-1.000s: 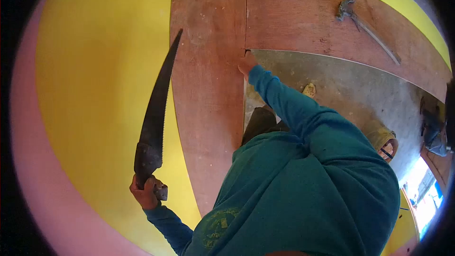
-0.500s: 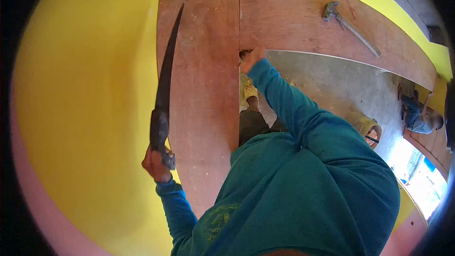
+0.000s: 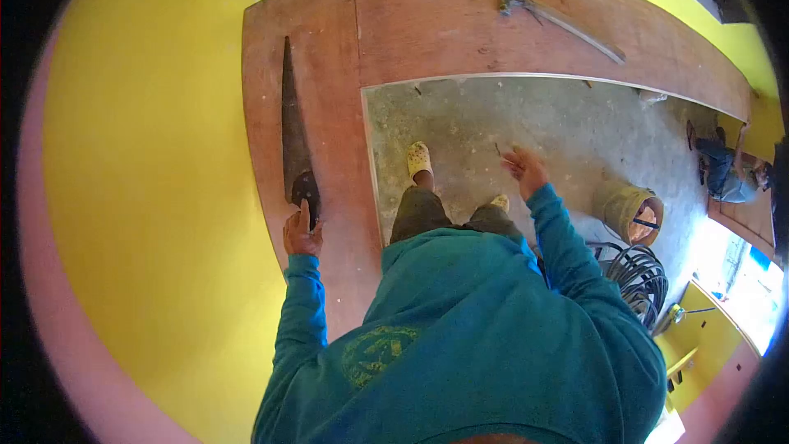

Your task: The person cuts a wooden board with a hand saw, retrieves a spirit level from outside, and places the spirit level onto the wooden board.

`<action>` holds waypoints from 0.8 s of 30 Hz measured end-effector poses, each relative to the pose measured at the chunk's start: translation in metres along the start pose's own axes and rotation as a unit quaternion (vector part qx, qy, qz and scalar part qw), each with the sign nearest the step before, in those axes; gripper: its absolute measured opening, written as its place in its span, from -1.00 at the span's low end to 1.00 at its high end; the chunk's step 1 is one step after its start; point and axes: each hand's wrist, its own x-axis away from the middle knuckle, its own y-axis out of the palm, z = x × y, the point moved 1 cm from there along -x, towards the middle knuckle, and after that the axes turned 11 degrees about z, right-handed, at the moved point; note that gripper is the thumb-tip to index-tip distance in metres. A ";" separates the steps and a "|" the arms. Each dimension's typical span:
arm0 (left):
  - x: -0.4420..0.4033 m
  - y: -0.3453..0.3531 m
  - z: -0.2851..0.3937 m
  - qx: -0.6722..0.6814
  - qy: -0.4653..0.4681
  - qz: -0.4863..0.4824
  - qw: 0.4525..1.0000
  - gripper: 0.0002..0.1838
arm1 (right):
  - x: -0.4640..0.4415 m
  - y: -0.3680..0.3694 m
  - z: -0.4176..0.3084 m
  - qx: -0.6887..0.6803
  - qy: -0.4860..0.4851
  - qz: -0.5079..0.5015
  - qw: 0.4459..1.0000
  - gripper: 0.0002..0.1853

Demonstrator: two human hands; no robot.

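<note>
Head view shows me one saw (image 3: 292, 127) on the tabletop (image 3: 337, 148) at ten o'clock, handle (image 3: 305, 187) partly hidden by my left grip (image 3: 303, 236), closure unclear; one hammer (image 3: 573, 29) at one; right grip (image 3: 528, 169), at three, pinching one thin, unidentifiable piece (image 3: 497, 149).

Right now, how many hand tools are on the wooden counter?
2: a saw by the left hand, and a hammer on the far section. The person's body hides part of the counter, so more may be there.
</note>
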 end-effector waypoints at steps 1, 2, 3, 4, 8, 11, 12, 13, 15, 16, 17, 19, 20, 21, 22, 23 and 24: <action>0.001 0.003 0.002 -0.042 0.016 0.001 0.999 -0.35 | -0.004 -0.032 0.008 0.020 -0.029 0.040 0.999 -0.64; 0.002 0.005 0.003 -0.084 0.033 0.002 0.996 -0.37 | 0.003 -0.058 0.013 0.045 -0.050 0.089 0.994 -0.66; 0.002 0.003 0.004 -0.125 0.049 0.002 0.991 -0.39 | 0.012 -0.088 0.021 0.070 -0.069 0.140 0.985 -0.68; 0.001 -0.002 0.006 -0.141 0.051 0.010 0.989 -0.43 | -0.006 -0.144 0.060 0.149 -0.149 0.132 0.969 -0.68; 0.007 -0.015 0.041 -0.180 0.048 0.048 0.981 -0.56 | 0.020 -0.292 0.151 0.415 -0.104 0.089 0.899 -0.64; 0.015 -0.015 0.112 -0.140 0.040 0.007 0.989 -0.65 | 0.067 -0.373 0.211 0.720 -0.230 0.026 0.654 -0.78; 0.024 0.001 0.123 -0.100 0.080 0.000 0.992 -0.66 | 0.086 -0.391 0.220 0.720 -0.174 0.027 0.671 -0.79; 0.028 0.008 0.148 -0.057 0.118 -0.006 0.991 -0.67 | 0.100 -0.408 0.231 0.719 -0.119 0.028 0.685 -0.79; 0.043 0.026 0.209 0.017 0.087 -0.129 0.988 -0.71 | 0.119 -0.443 0.259 0.780 -0.060 -0.074 0.618 -0.57; 0.048 0.044 0.230 -0.019 0.145 -0.250 0.957 -0.68 | 0.122 -0.450 0.262 0.767 -0.069 -0.068 0.635 -0.59; 0.051 0.062 0.247 -0.055 0.198 -0.365 0.908 -0.66 | 0.126 -0.455 0.263 0.753 -0.077 -0.062 0.651 -0.62; 0.053 0.066 0.301 -0.055 0.402 -0.415 0.814 -0.67 | 0.132 -0.470 0.262 0.726 -0.092 -0.051 0.680 -0.65; 0.056 0.073 0.315 -0.023 0.329 -0.417 0.847 -0.68 | 0.134 -0.476 0.261 0.712 -0.099 -0.045 0.694 -0.67; 0.057 0.081 0.326 0.010 0.256 -0.416 0.873 -0.69 | 0.132 -0.478 0.260 0.683 -0.092 -0.023 0.724 -0.68; 0.055 0.090 0.336 0.044 0.184 -0.412 0.891 -0.70 | 0.129 -0.480 0.259 0.652 -0.086 0.000 0.753 -0.69; 0.049 0.097 0.344 0.016 0.233 -0.403 0.885 -0.72 | 0.118 -0.478 0.257 0.601 -0.064 0.045 0.796 -0.69; 0.041 0.104 0.351 -0.008 0.287 -0.393 0.874 -0.73 | 0.109 -0.480 0.250 0.544 -0.042 0.097 0.832 -0.67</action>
